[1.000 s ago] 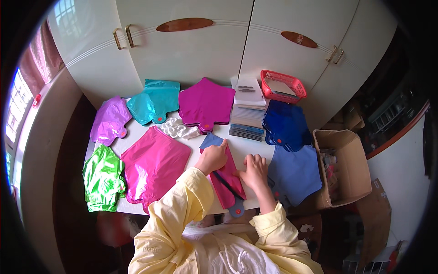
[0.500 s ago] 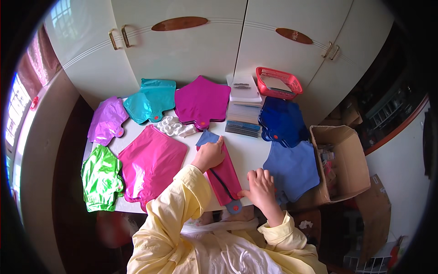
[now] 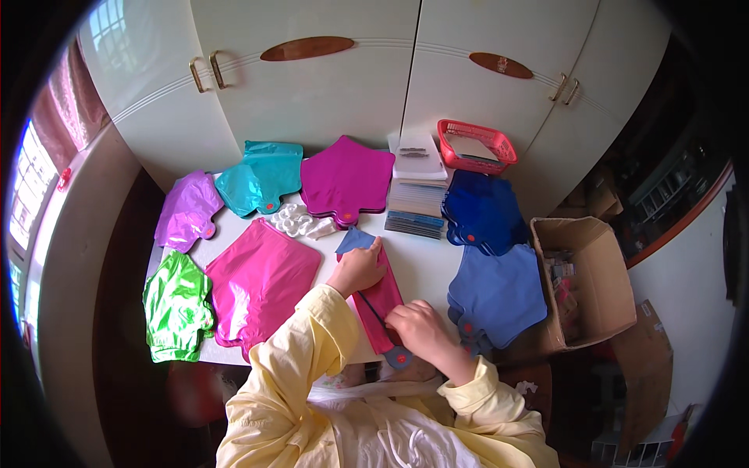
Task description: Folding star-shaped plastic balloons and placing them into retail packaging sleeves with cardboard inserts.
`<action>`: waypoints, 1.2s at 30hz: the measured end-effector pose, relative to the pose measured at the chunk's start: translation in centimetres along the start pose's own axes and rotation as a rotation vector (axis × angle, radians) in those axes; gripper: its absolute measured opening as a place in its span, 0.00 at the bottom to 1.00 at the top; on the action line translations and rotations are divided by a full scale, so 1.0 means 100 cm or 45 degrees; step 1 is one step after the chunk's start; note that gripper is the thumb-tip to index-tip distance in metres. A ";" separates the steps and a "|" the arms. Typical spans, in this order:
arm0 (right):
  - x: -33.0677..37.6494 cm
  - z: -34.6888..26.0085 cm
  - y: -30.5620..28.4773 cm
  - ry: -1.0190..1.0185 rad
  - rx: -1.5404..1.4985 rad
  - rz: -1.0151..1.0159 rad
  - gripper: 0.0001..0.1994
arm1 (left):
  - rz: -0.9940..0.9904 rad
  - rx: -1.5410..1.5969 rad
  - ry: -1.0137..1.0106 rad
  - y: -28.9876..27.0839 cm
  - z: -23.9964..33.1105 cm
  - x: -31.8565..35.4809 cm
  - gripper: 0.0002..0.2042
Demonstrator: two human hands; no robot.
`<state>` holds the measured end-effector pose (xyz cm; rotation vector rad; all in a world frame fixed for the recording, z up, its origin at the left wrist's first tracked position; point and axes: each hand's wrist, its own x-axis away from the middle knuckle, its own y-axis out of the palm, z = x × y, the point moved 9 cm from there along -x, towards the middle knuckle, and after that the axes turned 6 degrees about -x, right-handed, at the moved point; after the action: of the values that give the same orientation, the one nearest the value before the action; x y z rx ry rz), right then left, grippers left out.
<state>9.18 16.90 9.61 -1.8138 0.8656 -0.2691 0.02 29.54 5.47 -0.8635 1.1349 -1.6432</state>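
Observation:
On the white table in front of me lies a long folded bundle of flat foil balloons [image 3: 368, 312], pink outside. Its blue-grey tip [image 3: 355, 239] sticks out at the far end, and a blue-grey tab with a red dot [image 3: 399, 357] at the near end. A dark slit runs lengthwise along it. My left hand [image 3: 359, 269] presses on the far part, its fingers mostly curled. Bent over the near right edge is my right hand [image 3: 421, 327], fingers drawn together on the foil; its fingertips are partly hidden.
Flat foil balloons lie around: green [image 3: 178, 308], lilac [image 3: 187, 209], teal [image 3: 261, 178], magenta [image 3: 347, 179], pink [image 3: 261, 281], dark blue [image 3: 484, 210], blue-grey [image 3: 499, 292]. A card stack [image 3: 417, 191], red basket [image 3: 477, 148] and white ribbon bundle [image 3: 296, 221] stand behind. Right is a cardboard box [image 3: 597, 281].
My right hand has moved left onto the bundle's near part, and its fingers have closed on the edge. The bundle looks narrower there. My left hand stays in place.

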 end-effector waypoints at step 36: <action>-0.009 -0.001 0.018 -0.095 -0.066 0.282 0.18 | 0.334 0.206 -0.306 -0.012 -0.031 0.086 0.16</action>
<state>7.74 17.10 8.25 -1.7456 1.0188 -0.0375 -5.87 22.49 5.95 -0.7507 0.8939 -1.3550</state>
